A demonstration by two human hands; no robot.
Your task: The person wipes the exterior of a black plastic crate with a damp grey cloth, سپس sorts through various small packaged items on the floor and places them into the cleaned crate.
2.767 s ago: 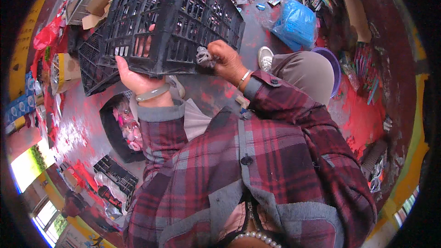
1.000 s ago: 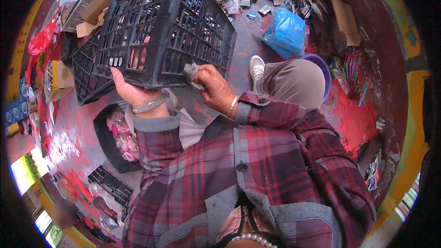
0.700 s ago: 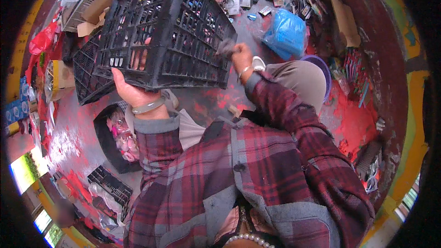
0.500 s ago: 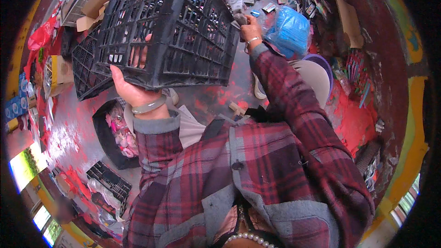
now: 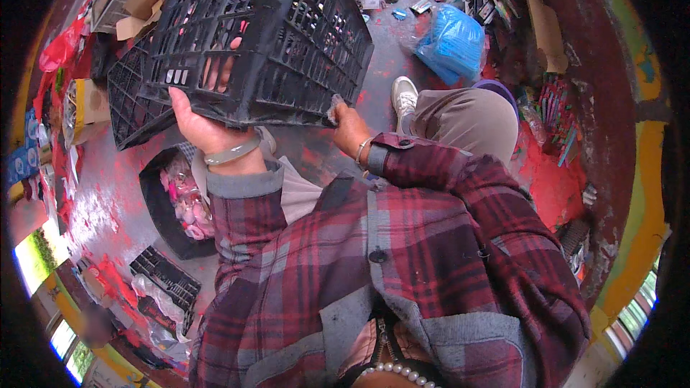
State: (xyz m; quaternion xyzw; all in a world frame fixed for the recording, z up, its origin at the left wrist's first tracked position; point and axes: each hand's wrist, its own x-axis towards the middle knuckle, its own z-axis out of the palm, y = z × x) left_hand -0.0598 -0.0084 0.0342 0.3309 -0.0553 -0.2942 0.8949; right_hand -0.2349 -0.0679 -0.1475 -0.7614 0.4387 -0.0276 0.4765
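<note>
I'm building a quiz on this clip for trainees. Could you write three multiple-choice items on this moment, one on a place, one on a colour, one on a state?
1. Where is the left hand?
A. under the black crate's lower edge
B. on the blue bag
C. on the knee

2. What colour is the bag on the floor beyond the shoe?
A. yellow
B. blue
C. white

3. How is the crate?
A. flat on the floor
B. lifted and tilted
C. stacked on another

Answers:
1 A, the palm props the rim from below.
2 B, the plastic is plainly blue.
3 B, both hands hold it up, the right hand at its near corner.
</note>
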